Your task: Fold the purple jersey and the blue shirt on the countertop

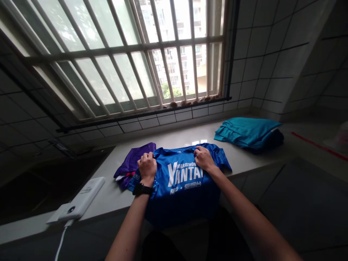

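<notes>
A blue T-shirt (187,195) with white "Marathon Yantai" lettering lies with its upper part on the counter, while its lower part hangs over the front edge. My left hand (147,166), with a black watch on the wrist, is closed on the shirt near its left shoulder. Near the collar on the right, my right hand (203,158) grips the fabric with bent fingers. A purple garment (136,159) lies beside and partly behind my left hand, with red and white showing at its lower end.
Folded teal and dark clothes (247,131) are stacked on the counter (174,135) at the right. A white power bank (85,197) with a cable sits at the left, near a dark sunken area. A red strip (318,145) lies at far right. A barred window rises behind.
</notes>
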`<action>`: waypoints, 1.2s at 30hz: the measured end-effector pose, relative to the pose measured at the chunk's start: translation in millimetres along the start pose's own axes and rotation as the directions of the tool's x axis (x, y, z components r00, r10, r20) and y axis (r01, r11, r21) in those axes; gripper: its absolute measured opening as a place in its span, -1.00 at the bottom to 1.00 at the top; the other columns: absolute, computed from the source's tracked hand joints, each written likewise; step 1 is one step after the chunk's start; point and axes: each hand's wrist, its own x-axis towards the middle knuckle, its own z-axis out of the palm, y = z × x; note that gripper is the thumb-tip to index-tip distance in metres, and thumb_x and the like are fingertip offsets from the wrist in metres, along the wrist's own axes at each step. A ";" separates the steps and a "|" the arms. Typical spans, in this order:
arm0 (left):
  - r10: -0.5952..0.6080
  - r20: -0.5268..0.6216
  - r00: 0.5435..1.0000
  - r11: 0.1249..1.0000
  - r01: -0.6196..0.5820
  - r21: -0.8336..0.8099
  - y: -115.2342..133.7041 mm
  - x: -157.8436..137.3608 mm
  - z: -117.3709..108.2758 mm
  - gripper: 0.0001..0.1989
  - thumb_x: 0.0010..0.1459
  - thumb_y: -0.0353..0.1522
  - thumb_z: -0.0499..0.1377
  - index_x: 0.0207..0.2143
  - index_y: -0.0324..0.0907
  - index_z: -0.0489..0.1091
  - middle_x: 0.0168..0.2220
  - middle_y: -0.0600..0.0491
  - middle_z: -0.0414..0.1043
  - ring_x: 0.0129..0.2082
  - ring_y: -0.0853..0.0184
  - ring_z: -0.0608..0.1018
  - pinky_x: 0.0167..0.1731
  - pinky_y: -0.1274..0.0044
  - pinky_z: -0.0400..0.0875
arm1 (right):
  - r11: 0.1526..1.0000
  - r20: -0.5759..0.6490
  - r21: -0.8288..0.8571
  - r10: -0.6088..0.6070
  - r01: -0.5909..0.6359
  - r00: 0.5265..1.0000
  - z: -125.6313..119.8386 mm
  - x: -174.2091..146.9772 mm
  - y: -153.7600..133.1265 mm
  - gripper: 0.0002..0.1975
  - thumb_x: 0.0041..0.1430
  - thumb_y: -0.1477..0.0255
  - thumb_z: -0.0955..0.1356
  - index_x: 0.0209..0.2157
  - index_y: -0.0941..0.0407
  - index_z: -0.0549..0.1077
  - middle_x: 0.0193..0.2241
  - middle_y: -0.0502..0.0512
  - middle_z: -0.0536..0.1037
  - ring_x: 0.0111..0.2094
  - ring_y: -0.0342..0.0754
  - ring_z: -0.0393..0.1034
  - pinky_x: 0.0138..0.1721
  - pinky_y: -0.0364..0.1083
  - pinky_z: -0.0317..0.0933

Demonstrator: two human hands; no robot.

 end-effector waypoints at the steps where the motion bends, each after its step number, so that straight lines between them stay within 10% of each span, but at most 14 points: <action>1: -0.023 -0.042 0.999 1.000 0.023 -0.007 -1.0 -0.2 -0.4 -0.57 0.39 -0.42 -0.14 0.06 -0.17 0.48 0.03 -0.23 0.45 0.06 0.01 0.48 0.05 0.26 0.33 | 0.999 0.014 -0.010 -0.036 0.036 0.999 -0.2 -0.1 0.3 -0.60 0.30 0.57 0.22 0.01 0.15 0.61 0.24 0.26 0.48 0.26 0.09 0.33 0.33 0.01 0.08; 8: -0.079 -0.013 0.997 0.995 0.078 -0.069 -6.3 -2.0 4.4 -0.54 0.37 -0.41 -0.10 0.06 -0.18 0.56 0.11 -0.26 0.41 0.12 -0.01 0.47 0.11 0.20 0.31 | 0.991 0.130 -0.132 0.041 -0.024 0.991 -3.0 21.3 -3.9 -0.55 0.37 0.49 0.21 0.17 0.23 0.54 0.32 0.36 0.39 0.26 0.20 0.33 0.24 0.07 0.21; 15: -0.223 -0.006 0.975 0.974 0.223 -0.043 -4.0 -1.9 11.8 -0.56 0.28 -0.43 0.01 0.13 -0.37 0.47 0.13 -0.36 0.40 0.15 -0.09 0.47 0.11 0.16 0.38 | 0.966 -0.093 -0.118 0.221 -0.231 0.971 10.6 29.7 -8.9 -0.36 0.35 0.55 0.20 0.43 0.31 0.17 0.39 0.43 0.27 0.35 0.19 0.22 0.27 0.06 0.19; 21: -0.237 -0.122 0.964 0.969 0.227 -0.093 -6.2 -0.2 12.6 -0.39 0.26 -0.36 0.08 0.31 -0.48 0.29 0.19 -0.43 0.33 0.17 -0.13 0.45 0.09 0.14 0.41 | 0.997 0.009 -0.077 -0.025 0.026 1.000 12.3 31.0 -3.7 -0.51 0.37 0.54 0.17 0.24 0.17 0.45 0.34 0.24 0.40 0.34 0.05 0.25 0.33 0.00 0.10; 25: -0.034 -0.176 0.984 0.988 0.007 -0.155 -8.5 1.5 14.8 -0.48 0.24 -0.33 0.12 0.22 -0.30 0.43 0.22 -0.31 0.37 0.18 -0.06 0.47 0.16 0.17 0.38 | 0.997 0.145 -0.077 0.003 0.008 0.989 15.1 37.1 -3.3 -0.48 0.45 0.41 0.14 0.34 0.15 0.37 0.42 0.19 0.28 0.44 0.08 0.11 0.43 0.14 -0.06; 29: 0.313 0.022 0.950 0.930 -0.301 -0.213 -7.1 3.8 22.9 -0.62 0.28 -0.33 0.10 0.06 -0.17 0.56 0.15 -0.14 0.52 0.16 0.07 0.52 0.22 0.26 0.37 | 0.994 0.195 -0.100 0.073 -0.054 0.978 18.0 42.9 -5.6 -0.42 0.47 0.34 0.12 0.44 0.11 0.22 0.50 0.15 0.09 0.50 0.10 -0.05 0.46 0.21 -0.14; 36: 0.309 0.175 0.935 0.949 -0.290 -0.122 -5.0 3.9 29.3 -0.55 0.34 -0.33 0.02 0.17 -0.25 0.50 0.27 -0.19 0.45 0.28 0.08 0.47 0.27 0.31 0.34 | 0.989 0.030 -0.110 0.107 -0.103 0.994 -0.1 36.3 -13.8 -0.52 0.39 0.47 0.20 0.27 0.15 0.40 0.29 0.28 0.44 0.29 0.09 0.31 0.36 0.04 0.06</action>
